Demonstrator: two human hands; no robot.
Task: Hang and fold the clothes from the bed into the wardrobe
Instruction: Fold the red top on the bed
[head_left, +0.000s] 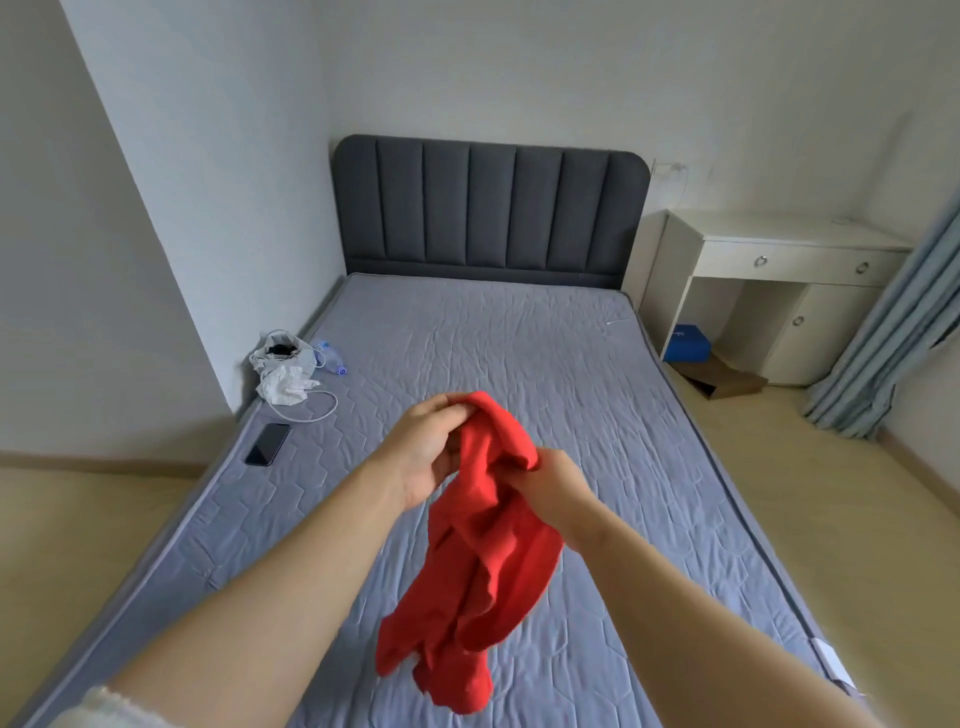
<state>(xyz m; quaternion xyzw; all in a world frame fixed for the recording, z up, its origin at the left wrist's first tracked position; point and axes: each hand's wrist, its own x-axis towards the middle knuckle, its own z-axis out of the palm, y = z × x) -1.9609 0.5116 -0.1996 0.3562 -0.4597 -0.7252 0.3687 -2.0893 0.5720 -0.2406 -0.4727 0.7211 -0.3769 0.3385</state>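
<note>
A crumpled red garment (483, 561) hangs in the air above the grey quilted bed (519, 353). My left hand (423, 452) pinches its top edge with thumb and fingers. My right hand (558, 493) grips the cloth a little lower and to the right, fingers curled into the fabric. The lower end of the garment dangles near the mattress at the front. The wardrobe is not in view.
At the bed's left edge lie a black phone (267, 443), a white cable (317, 410), a white bag with tissues (283, 371) and a plastic bottle (330, 356). A white desk (779, 291) stands right of the dark headboard (488, 208), with blue curtains (893, 332) beyond.
</note>
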